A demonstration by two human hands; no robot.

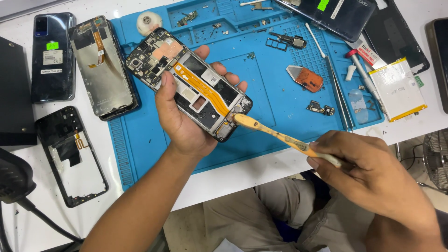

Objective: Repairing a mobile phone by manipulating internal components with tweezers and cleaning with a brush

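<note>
My left hand (184, 119) grips an opened phone (191, 79) with its back cover off, held tilted above a blue work mat (275, 112). An orange flex cable runs along the phone's bare inside. My right hand (368, 172) holds a yellowish toothbrush (280, 135) by the handle. The brush head touches the lower end of the phone, near its bottom board.
Left of the mat lie a dark phone (52, 56), a screen frame (103, 67) and a black back frame (72, 154). On the mat: an orange pick (305, 77), small boards, tweezers (338, 95). At right are a battery (396, 88), a screwdriver (364, 72) and another phone (336, 14).
</note>
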